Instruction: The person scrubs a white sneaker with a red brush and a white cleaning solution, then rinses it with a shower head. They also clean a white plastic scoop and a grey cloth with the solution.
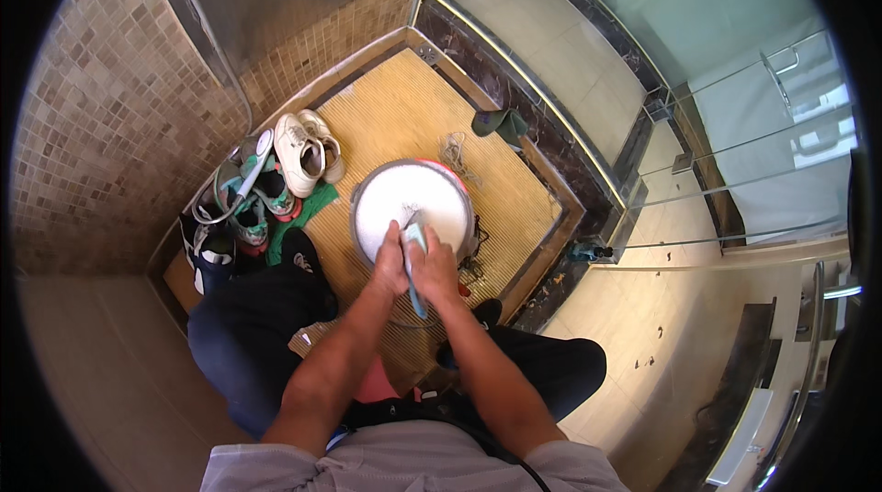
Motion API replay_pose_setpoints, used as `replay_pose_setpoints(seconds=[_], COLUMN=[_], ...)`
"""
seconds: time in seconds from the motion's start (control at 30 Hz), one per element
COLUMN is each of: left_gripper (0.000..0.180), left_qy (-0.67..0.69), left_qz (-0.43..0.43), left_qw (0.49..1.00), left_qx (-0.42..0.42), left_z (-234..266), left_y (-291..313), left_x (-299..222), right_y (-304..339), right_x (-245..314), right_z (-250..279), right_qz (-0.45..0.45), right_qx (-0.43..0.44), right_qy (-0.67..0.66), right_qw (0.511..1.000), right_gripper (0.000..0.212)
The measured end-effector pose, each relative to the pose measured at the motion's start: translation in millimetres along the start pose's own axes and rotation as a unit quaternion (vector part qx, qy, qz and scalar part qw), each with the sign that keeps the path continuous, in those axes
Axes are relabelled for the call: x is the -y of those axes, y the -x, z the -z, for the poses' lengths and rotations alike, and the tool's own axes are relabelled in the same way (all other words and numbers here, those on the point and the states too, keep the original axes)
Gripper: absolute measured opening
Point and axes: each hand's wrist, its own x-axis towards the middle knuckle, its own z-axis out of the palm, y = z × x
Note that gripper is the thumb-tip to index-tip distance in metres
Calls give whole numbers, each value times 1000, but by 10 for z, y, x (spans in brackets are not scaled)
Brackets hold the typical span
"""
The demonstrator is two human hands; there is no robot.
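Right hand [435,264] closed around brush [415,262], left hand [390,262] clasping it, above foamy basin [367,207]

No packages, labels, signs or screens were in view — none on the shower floor, none along the tiled walls, none by the glass partition.

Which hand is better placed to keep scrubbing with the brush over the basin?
Right, probably. The right hand grips the light-blue brush over the foamy basin. The left hand steadies something underneath, which is hidden.
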Motion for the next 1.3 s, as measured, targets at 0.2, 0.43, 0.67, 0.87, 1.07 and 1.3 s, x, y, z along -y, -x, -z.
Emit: replay_pose_setpoints(seconds=[0.2,0.43,0.67,0.87,1.07,1.3], left_gripper=[57,57,57,56,49,49], left_qy=[-2,-22,119,-11,70,15], left_qz=[16,-44,55,-34,-27,6], left_qw=[999,998,987,999,997,1000], left_qx=[34,-36,95,-7,14,7], left_z=[-77,-160,239,-178,160,96], left_y=[48,36,-48,58,-105,-46], left_x=[77,184,-55,232,-34,51], right_y=[247,-430,323,-568,-76,7], right_x=[-125,143,-30,74,181,65], right_z=[-104,-4,-143,5,-37,-51], right_qz=[39,-34,109,8,65,63], right_qx=[-71,-73,-49,-85,-8,-87], right_qy=[24,49,60,100,67,72], right_qw=[996,996,991,991,996,992], right_gripper=[63,61,63,63,65,65])
